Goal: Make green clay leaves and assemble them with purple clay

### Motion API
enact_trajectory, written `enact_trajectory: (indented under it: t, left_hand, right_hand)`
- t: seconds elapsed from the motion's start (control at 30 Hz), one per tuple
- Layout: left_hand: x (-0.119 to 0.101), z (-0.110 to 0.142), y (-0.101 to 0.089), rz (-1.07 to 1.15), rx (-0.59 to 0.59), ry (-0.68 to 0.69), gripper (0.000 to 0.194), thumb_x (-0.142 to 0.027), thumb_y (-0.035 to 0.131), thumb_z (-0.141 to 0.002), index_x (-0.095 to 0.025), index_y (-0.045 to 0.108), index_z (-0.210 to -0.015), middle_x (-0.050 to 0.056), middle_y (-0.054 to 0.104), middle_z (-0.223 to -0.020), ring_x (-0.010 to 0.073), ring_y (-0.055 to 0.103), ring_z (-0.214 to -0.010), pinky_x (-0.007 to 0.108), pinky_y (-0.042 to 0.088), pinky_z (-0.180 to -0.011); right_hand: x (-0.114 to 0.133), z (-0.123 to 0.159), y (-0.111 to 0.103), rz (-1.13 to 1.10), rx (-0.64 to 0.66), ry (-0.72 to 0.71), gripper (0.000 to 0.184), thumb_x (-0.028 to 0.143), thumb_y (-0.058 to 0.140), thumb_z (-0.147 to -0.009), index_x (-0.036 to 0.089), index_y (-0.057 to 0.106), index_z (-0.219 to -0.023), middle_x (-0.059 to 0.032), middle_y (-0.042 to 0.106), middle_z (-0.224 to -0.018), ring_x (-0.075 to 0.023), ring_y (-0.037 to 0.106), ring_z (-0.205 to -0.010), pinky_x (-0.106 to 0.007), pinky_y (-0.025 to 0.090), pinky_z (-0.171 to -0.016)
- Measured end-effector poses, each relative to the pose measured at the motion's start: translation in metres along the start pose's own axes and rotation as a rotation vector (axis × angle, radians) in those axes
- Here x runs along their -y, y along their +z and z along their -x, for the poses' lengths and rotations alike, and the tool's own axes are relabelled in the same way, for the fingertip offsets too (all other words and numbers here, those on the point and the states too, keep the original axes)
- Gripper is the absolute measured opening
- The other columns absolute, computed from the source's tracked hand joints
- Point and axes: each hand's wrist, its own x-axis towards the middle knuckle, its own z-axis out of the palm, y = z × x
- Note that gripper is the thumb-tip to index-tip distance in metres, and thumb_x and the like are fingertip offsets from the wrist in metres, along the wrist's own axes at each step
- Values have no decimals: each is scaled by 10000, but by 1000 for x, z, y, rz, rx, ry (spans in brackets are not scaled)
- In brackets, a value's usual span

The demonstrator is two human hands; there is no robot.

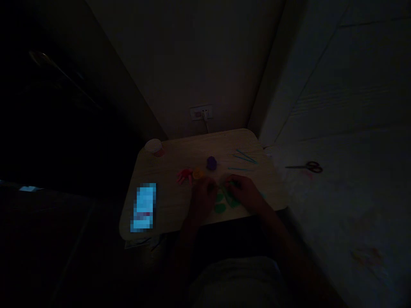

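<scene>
The light is very dim, so small details are lost. My left hand (205,194) is closed at the table's front half, with its fingertips together near the right hand; what they grip, if anything, is hidden. My right hand (244,192) faces it, fingers pinched around a thin green piece (227,194) that hangs between the hands. Below them lie several flat green rounded pieces (220,208). Just beyond the left hand sit a yellow-orange round piece (198,173) and a red-pink piece with finger-like prongs (185,176). A purple lump (211,163) is farther back.
Thin blue sticks (245,157) lie at the wooden table's (180,149) back right. A lit phone (144,207) is at the left, and a pale cup (154,146) stands in the back left corner. Scissors (311,167) rest on the pale surface at right. A wall socket (201,113) holds a plug.
</scene>
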Motion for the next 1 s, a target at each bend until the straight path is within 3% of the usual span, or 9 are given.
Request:
enact_trajectory:
  t: [0.13, 0.53, 0.77, 1.0]
  left_hand:
    - [0, -1, 3, 241, -74, -80, 134, -153, 670, -819, -214, 597, -913, 5, 681, -883, 167, 659, -842, 302, 527, -811]
    - [-4, -1, 8, 360, -88, -136, 150, -202, 736, -775, -201, 631, -881, -4, 671, -845, 157, 645, -807, 278, 516, -763]
    - [-7, -1, 7, 325, -68, -128, 120, -185, 720, -778, -200, 624, -848, -17, 657, -790, 145, 625, -752, 255, 495, -706]
    - [-1, -4, 11, 111, -74, -57, 126, -139, 703, -803, -203, 619, -873, 16, 665, -877, 180, 638, -843, 313, 511, -804]
  right_hand:
    - [-1, 0, 4, -19, 0, 5, 198, 314, 614, -870, 202, 767, -926, -55, 787, -888, -224, 714, -825, -351, 551, -819]
    - [3, 0, 6, -72, 21, 9, 201, 352, 632, -867, 207, 768, -893, -51, 780, -861, -219, 695, -804, -333, 538, -775]
    - [2, 1, 7, -107, 34, 28, 202, 332, 630, -862, 193, 776, -857, -50, 774, -818, -224, 703, -780, -326, 546, -738]
    - [-2, -5, 5, 165, 10, -19, 142, 201, 668, -844, 206, 795, -907, -79, 805, -954, -251, 736, -925, -372, 550, -892]
